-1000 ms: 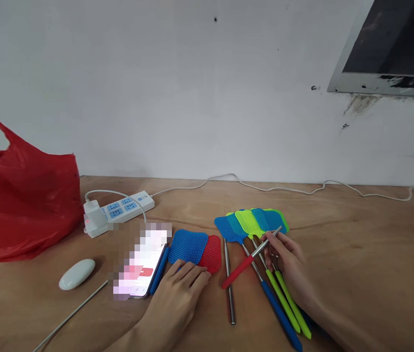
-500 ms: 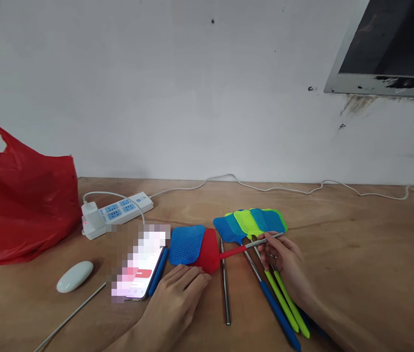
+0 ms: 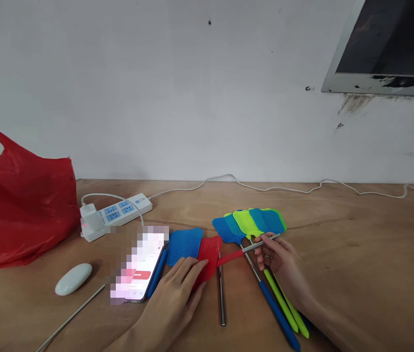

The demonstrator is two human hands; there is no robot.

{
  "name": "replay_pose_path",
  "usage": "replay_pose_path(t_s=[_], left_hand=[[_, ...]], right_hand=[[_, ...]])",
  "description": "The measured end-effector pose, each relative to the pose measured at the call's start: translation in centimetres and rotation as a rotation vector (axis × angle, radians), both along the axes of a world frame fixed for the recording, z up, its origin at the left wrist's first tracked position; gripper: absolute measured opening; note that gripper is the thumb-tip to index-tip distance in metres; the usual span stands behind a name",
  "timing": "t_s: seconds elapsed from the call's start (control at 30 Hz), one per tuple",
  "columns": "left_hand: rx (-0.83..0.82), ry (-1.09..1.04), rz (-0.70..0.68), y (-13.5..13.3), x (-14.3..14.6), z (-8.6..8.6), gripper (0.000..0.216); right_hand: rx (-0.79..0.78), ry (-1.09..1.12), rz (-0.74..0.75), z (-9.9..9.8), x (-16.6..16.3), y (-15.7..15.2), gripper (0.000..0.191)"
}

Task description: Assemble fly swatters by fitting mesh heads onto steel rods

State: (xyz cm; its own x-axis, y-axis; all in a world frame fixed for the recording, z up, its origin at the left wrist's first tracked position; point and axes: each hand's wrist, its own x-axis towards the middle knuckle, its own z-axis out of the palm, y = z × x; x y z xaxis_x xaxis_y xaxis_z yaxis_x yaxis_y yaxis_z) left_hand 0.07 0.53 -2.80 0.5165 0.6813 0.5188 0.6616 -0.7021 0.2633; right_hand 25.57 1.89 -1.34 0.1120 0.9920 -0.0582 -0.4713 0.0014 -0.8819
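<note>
A red fly swatter head [image 3: 211, 248] is pinched at its near edge by my left hand [image 3: 175, 296], thumb below and fingers on top. Its red neck joins a thin metal rod [image 3: 252, 247], which my right hand [image 3: 279, 259] grips between thumb and fingers. Beside the red head lies a blue fly swatter head [image 3: 185, 246], close to my left fingers. A loose metal rod [image 3: 222, 298] rests on the table between my hands. Under and behind my right hand, several blue and green fly swatters [image 3: 247, 223] overlap, with blue [image 3: 278, 310] and green handles [image 3: 283, 303] pointing toward me.
A lit, partly blurred phone [image 3: 146, 266] lies left of centre, with a blue handle [image 3: 157, 274] along its edge. Farther left are a white oval mouse-like object [image 3: 74, 279], a power strip [image 3: 120, 213] with a charger, and a red plastic bag [image 3: 23, 205]. A cable [image 3: 265, 188] runs along the wall.
My left fingers have closed round the red head's edge and tilted it up; it was lying flat under them. The rod in my right hand has shifted slightly left.
</note>
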Motion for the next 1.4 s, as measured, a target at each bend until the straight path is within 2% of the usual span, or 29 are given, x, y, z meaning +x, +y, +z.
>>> replay_pose_path(t_s=[0.13, 0.3, 0.47, 0.53, 0.63, 0.77, 0.9, 0.97, 1.17, 1.3, 1.4], left_hand=[[0.045, -0.014, -0.041, -0.1, -0.1, 0.6, 0.035], [-0.018, -0.119, -0.011, -0.4, 0.0, 1.1, 0.019], [-0.292, -0.410, 0.054, -0.6, 0.2, 1.4, 0.005], [-0.455, -0.562, 0.032, -0.5, 0.3, 1.6, 0.010], [-0.679, -0.749, -0.050, -0.1, 0.6, 1.9, 0.017], [-0.893, -0.901, -0.099, 0.3, 0.8, 1.7, 0.026], [-0.999, -1.020, -0.071, 0.4, 0.8, 1.4, 0.058], [-1.019, -1.060, -0.051, 0.5, 0.7, 1.3, 0.065], [-1.066, -1.105, -0.062, 0.5, 0.6, 1.3, 0.035], [-1.031, -1.104, -0.070, 0.4, 0.7, 1.5, 0.037], [-1.066, -1.137, -0.051, 0.6, 0.7, 1.5, 0.040]], right_hand=[[-0.011, -0.032, -0.026, 0.5, -0.2, -0.1, 0.032], [-0.017, -0.066, -0.088, 0.9, -0.3, 0.0, 0.037], [-0.045, -0.122, -0.092, 0.8, 0.0, 0.1, 0.041], [-0.059, -0.152, -0.060, 1.0, 0.0, -0.1, 0.043], [-0.055, -0.158, 0.039, 1.4, -0.3, -0.4, 0.046], [-0.084, -0.168, 0.243, 1.6, -0.5, -0.8, 0.049], [-0.119, -0.260, 0.473, 1.3, -0.4, -0.9, 0.050], [-0.122, -0.321, 0.574, 1.3, -0.2, -1.0, 0.051], [-0.144, -0.472, 0.709, 2.3, -0.1, -1.9, 0.042], [-0.105, -0.496, 0.811, 2.5, 0.0, -2.0, 0.037], [-0.072, -0.513, 0.846, 2.2, 0.0, -1.8, 0.036]])
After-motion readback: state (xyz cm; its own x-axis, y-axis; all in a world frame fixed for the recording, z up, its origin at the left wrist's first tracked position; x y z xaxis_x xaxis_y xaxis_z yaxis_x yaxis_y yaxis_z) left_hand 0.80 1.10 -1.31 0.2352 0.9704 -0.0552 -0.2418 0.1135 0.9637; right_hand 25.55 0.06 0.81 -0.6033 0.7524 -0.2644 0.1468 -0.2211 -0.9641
